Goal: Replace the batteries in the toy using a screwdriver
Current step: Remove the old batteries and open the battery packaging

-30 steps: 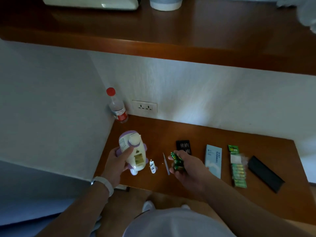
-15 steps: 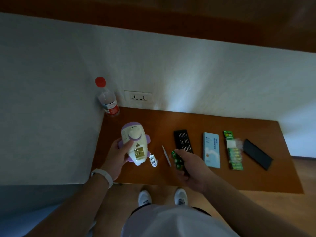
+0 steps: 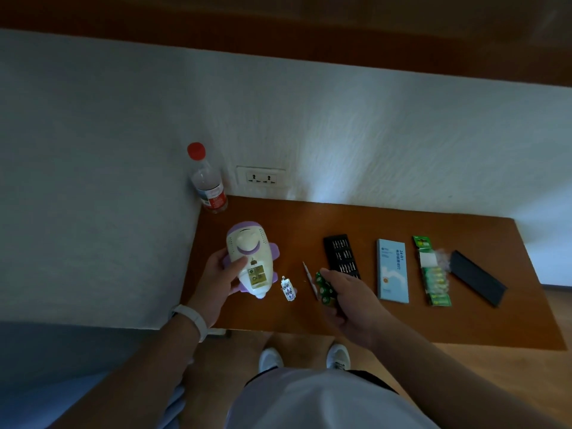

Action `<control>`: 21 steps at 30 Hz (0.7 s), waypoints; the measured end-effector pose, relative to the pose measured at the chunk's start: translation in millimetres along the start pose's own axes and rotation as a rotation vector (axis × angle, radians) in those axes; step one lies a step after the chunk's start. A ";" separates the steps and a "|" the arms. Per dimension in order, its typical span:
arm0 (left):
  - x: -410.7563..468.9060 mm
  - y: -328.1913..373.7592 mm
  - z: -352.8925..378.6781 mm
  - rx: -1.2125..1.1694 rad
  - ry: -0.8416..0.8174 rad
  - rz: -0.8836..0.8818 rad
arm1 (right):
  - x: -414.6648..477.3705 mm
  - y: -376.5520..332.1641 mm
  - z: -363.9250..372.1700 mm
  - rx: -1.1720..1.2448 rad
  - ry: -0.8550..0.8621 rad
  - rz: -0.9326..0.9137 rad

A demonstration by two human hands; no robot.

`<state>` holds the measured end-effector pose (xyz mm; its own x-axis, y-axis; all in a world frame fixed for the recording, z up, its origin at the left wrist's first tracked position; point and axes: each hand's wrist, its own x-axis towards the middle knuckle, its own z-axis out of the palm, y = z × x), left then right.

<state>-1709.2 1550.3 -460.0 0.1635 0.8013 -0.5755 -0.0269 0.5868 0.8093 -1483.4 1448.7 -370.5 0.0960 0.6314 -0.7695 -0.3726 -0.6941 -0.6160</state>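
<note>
**Toy held belly-up, compartment open, batteries in the other hand**

The white and purple toy (image 3: 250,264) sits above the left end of the wooden table (image 3: 402,219), close to the corner of the wall. Its long axis runs away from the person. The rounded purple end points toward the wall and the narrow white tip points back toward the person, leaning slightly right. Its underside faces up, and the open battery compartment (image 3: 257,274) shows near the tip.

The table is a narrow brown top set against a white textured wall (image 3: 371,144), with a dark wooden shelf (image 3: 309,41) overhead and wood flooring below. A red-capped water bottle (image 3: 208,184) stands in the corner beside a double wall socket (image 3: 261,178). Lying on the table, from left to right, are:
- a small battery cover (image 3: 288,288)
- a slim screwdriver (image 3: 310,280)
- a black bit tray (image 3: 342,257)
- a pale blue box (image 3: 392,270)
- a green battery pack (image 3: 433,274)
- a black case lid (image 3: 478,281)

The left hand (image 3: 219,283), with a white wristband (image 3: 192,320) on it, grips the toy from the left. The thumb lies across the underside just above the compartment, and the fingers wrap behind, out of sight. The right hand (image 3: 349,301) hovers just right of the screwdriver, its fingers curled closed around a cluster of green batteries (image 3: 325,287).
</note>
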 end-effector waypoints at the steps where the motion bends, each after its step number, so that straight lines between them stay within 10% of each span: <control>1: -1.2 -0.2 -0.2 0.003 0.007 0.003 | -0.8 0.3 0.5 -0.003 0.003 -0.001; 10: -19.5 1.6 0.3 0.309 0.147 0.164 | 0.2 11.4 -3.2 -0.020 -0.011 0.000; 21: -61.4 18.5 25.7 1.116 0.215 0.816 | 0.8 8.7 -27.3 0.036 0.000 -0.022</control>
<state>-1694.5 1509.0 -406.6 0.3270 0.9290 0.1734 0.7661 -0.3680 0.5270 -1461.4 1433.7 -381.2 0.1043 0.6462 -0.7560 -0.4037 -0.6672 -0.6260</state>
